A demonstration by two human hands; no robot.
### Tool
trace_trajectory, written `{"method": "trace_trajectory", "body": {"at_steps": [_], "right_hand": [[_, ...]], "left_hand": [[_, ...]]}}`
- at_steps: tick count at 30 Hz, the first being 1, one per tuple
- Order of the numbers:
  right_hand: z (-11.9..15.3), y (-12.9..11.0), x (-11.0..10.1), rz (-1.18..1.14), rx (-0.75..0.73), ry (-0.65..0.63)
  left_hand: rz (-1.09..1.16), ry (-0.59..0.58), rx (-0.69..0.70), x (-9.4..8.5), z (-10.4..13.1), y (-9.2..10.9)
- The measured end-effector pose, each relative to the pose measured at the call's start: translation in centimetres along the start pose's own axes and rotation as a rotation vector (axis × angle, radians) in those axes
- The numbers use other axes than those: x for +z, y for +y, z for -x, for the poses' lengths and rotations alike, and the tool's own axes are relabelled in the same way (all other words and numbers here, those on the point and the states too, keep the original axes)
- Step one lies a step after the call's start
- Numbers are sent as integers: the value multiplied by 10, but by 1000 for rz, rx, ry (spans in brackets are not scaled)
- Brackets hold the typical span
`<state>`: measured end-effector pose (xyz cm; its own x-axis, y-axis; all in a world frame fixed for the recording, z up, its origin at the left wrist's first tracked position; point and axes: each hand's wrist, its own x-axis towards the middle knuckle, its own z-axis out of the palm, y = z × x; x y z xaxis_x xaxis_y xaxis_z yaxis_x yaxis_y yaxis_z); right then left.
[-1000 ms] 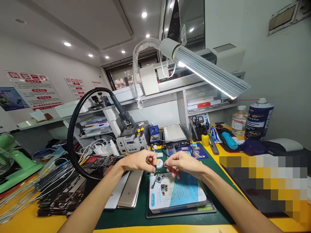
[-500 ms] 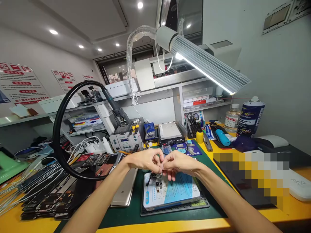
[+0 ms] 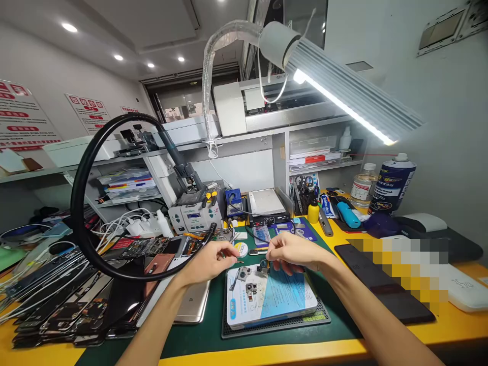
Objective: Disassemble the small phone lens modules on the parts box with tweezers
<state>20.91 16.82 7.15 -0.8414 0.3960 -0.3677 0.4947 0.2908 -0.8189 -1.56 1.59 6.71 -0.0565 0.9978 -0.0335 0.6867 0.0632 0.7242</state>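
Note:
My left hand is above the mat's left part, thumb and forefinger closed; a thin reddish sliver shows at its fingertips, too small to name. Over the far edge of a white and blue box, my right hand pinches a small dark camera module with a short ribbon. A silver camera module and a dual-lens camera module lie on the box's left part. Just beyond the hands are a round white tin and a small black-headed tool.
The box rests on a black perforated pad over a green mat. A gold phone and a pile of phone parts lie left. A black hose loops there. A dark tablet-like slab lies right.
My hands, which met above the box, have moved apart, the left one leftward and the right one slightly rightward. The camera modules on the box now show more fully. The view has shifted slightly.

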Motion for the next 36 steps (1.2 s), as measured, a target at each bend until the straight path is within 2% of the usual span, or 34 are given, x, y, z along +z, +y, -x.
{"method": "trace_trajectory", "body": {"at_steps": [7,12,18,21,26,32,36], "right_hand": [[-4,4,-1,94,86,-4],[2,3,-5,106,80,-28],[-1,-1,-3,88,123,30],[0,-1,-2,80,145,17],[7,-1,-6,76,130,-19],[11,5,-18,67,71,63],[12,5,-22,113,33,60]], "left_hand": [[-145,47,-20,3,9,-7],[-161,38,-16,2,11,-10],[-162,37,-33,3,12,-11],[-154,39,-29,4,12,-12],[-145,26,-11,3,12,-17],[-160,19,-12,2,16,-21],[-194,4,9,6,17,-18]]}}
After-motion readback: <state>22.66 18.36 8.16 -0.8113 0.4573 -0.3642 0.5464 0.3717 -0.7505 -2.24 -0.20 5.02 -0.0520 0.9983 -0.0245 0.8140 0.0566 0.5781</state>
